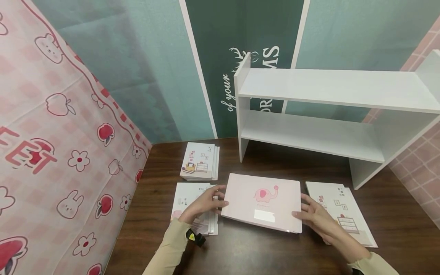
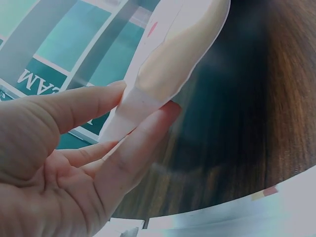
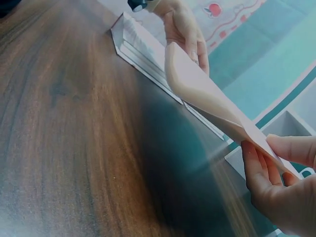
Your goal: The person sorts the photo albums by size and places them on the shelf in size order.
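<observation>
A pink folder [image 1: 247, 198] with an elephant printed on its cover is held level above the table, its near edge bowing apart. My left hand [image 1: 207, 200] pinches its left end, thumb on the cover and fingers beneath. At the opposite end, my right hand [image 1: 317, 217] grips the edge the same way. The left wrist view shows the folder's corner [image 2: 133, 106] between thumb and fingers. Under my left forearm lies a stack of white booklets [image 1: 185, 191], partly covered by the hand. Beside my right hand is another white stack [image 1: 338, 206] with a furniture drawing.
A white two-tier shelf [image 1: 309, 133] stands at the back right of the dark wooden table [image 1: 247, 252]. One more stack of white booklets [image 1: 199, 160] sits at the back left. A pink patterned cloth [image 1: 79, 137] hangs along the left side.
</observation>
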`<action>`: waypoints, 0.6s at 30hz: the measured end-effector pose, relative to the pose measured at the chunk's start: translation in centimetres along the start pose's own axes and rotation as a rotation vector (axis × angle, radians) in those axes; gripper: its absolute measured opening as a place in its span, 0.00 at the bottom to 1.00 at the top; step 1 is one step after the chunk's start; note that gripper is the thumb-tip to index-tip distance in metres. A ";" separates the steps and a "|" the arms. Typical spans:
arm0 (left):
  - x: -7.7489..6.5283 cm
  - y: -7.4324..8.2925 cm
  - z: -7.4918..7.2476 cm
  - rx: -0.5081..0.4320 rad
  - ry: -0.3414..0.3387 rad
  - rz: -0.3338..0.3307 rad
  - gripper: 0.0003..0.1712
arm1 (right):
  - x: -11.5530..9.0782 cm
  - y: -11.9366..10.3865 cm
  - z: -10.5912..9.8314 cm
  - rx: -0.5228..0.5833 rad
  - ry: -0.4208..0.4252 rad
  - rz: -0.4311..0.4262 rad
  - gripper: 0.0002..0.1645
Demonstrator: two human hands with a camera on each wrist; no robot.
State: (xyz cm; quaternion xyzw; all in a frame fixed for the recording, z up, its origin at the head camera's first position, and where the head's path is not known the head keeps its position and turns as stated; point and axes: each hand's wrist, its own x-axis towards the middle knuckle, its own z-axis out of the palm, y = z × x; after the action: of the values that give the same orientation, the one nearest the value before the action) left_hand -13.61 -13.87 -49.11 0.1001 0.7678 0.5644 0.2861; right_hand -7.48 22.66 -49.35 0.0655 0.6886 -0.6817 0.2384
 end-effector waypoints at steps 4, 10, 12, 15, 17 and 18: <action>0.1 0.3 0.0 0.007 0.004 0.002 0.37 | -0.1 -0.2 -0.1 -0.005 0.007 -0.003 0.54; 0.1 0.4 0.0 0.007 0.005 0.006 0.36 | -0.3 -0.3 -0.2 0.005 -0.009 -0.031 0.53; 0.0 0.6 0.0 0.005 0.003 0.011 0.36 | -0.4 -0.3 -0.3 0.003 -0.012 -0.039 0.53; -0.1 0.8 0.0 0.002 -0.002 0.019 0.37 | -0.4 -0.4 -0.3 -0.007 -0.010 -0.046 0.53; -0.1 0.9 -0.1 0.001 -0.004 0.026 0.38 | -0.3 -0.5 -0.3 -0.010 -0.010 -0.053 0.52; -0.1 0.9 -0.1 0.000 -0.006 0.028 0.38 | -0.3 -0.6 -0.3 -0.006 -0.005 -0.052 0.52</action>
State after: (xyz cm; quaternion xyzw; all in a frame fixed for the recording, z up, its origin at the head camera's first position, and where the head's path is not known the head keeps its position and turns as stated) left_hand -13.70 -13.70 -48.23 0.1125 0.7654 0.5682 0.2804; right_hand -7.50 23.00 -48.71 0.0452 0.6916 -0.6856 0.2226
